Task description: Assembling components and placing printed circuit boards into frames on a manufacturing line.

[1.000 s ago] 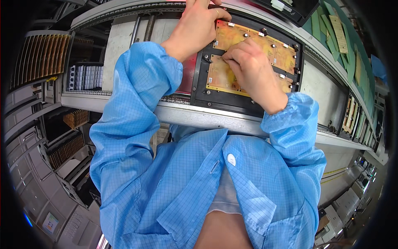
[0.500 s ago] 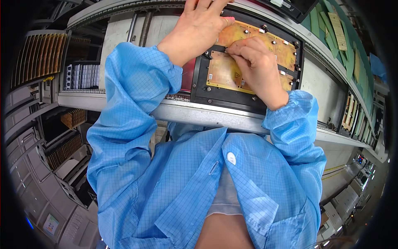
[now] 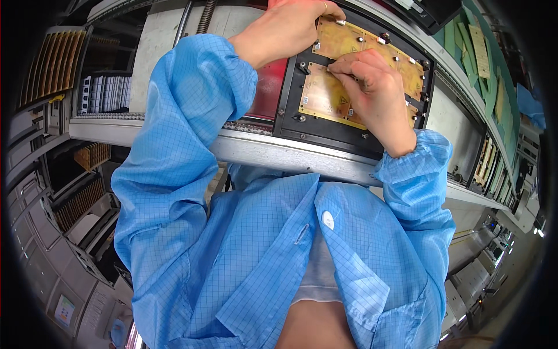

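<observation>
Yellow-brown circuit boards (image 3: 319, 93) lie side by side in a black carrier frame (image 3: 325, 139), which has small dark knobs around its rim. My left hand (image 3: 285, 29) reaches over the frame's far left corner. One ringed finger bends down onto the board beside a small white part (image 3: 340, 22); the top edge of the picture cuts off its other fingers. Over the boards' middle, my right hand (image 3: 378, 87) is closed, thumb and forefinger pinched at the dark bar between two boards. Whatever sits in that pinch is too small to make out.
A metal conveyor rail (image 3: 279, 152) runs between my body and the frame. To the left stands a rack of brown boards (image 3: 55, 70), with a threaded rod (image 3: 205, 17) farther up. Green strips (image 3: 465, 43) lie in a heap at the far right.
My left hand has gone from spread fingers to a bent finger at the corner board. The right hand keeps its pinch at nearly the same spot. The whole view has shifted slightly.
</observation>
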`<state>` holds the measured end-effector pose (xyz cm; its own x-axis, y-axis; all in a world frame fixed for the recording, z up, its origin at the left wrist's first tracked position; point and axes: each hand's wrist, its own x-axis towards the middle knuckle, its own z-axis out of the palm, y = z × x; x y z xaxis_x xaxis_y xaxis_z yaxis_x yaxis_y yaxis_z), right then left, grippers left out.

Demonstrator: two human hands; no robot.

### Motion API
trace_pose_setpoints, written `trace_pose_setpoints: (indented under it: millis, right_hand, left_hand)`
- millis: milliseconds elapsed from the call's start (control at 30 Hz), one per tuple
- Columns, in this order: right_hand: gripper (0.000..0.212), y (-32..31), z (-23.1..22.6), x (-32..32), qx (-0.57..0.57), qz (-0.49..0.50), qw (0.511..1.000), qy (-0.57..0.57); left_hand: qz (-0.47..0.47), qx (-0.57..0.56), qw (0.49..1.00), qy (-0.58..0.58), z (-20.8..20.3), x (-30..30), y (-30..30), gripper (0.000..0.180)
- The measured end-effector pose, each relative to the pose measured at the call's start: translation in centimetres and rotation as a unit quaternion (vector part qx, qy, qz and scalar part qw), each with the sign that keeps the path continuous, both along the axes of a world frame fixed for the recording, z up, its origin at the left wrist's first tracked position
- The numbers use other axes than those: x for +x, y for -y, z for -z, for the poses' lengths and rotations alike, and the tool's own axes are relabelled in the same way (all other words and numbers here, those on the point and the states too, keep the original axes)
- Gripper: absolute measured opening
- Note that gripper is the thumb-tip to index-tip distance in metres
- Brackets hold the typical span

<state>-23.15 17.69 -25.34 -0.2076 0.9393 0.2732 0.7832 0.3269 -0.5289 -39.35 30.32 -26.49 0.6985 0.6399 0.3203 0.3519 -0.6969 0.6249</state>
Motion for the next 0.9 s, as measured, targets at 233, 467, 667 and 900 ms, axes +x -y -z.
trace_pose_setpoints:
  millis: [233, 467, 667, 900]
  right_hand:
    - [0.015, 0.0, 0.0, -0.3, 0.007, 0.003, 1.000, 0.006]
    - [0.016, 0.2, 0.4, -0.2, 0.015, -0.003, 1.000, 0.014]
    - [0.020, 0.5, 0.4, 0.5, 0.038, 0.029, 0.999, 0.010]
    - [0.015, 1.1, -4.0, 5.0, 0.076, 0.108, 0.991, 0.025]
  left_hand:
    - [0.002, 0.041, 0.995, 0.089, 1.7, -0.4, -0.7, 0.036]
    - [-0.032, 0.024, 0.998, 0.049, 0.4, -1.0, -0.4, 0.037]
    - [-0.059, 0.012, 0.996, 0.069, 1.6, -0.9, -1.2, 0.033]
    - [-0.149, -0.222, 0.964, 0.004, 3.4, -3.2, -1.9, 0.032]
